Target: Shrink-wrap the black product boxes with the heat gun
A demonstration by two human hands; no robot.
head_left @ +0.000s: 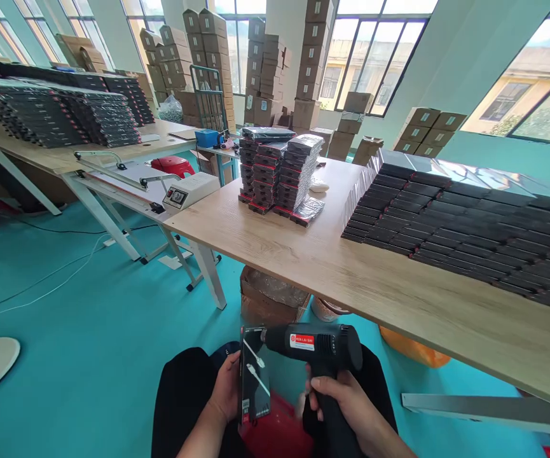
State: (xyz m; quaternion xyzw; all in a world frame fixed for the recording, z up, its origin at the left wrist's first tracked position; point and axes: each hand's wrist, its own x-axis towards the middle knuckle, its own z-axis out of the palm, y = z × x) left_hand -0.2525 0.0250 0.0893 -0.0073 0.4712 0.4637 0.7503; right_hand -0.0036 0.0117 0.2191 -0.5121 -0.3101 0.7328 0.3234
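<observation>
My left hand (227, 389) grips a slim black cable box (254, 381) by its left edge. White cables are printed on the face turned partly toward me, and the box stands upright above my lap. In my right hand (339, 397) is a black heat gun (320, 346) with a red and white label, my fingers wrapped around its handle. Its nozzle points left at the upper part of the box, very near or touching it; I cannot tell which. The fingertips of my left hand are partly hidden behind the box.
Ahead stands a wooden table (298, 254) bearing small stacks of wrapped boxes (279, 172) and a large stack (470, 222) at right. A white sealing machine (191, 191) sits at the table's left end. Below are an open carton (269, 312) and an orange bag (415, 348).
</observation>
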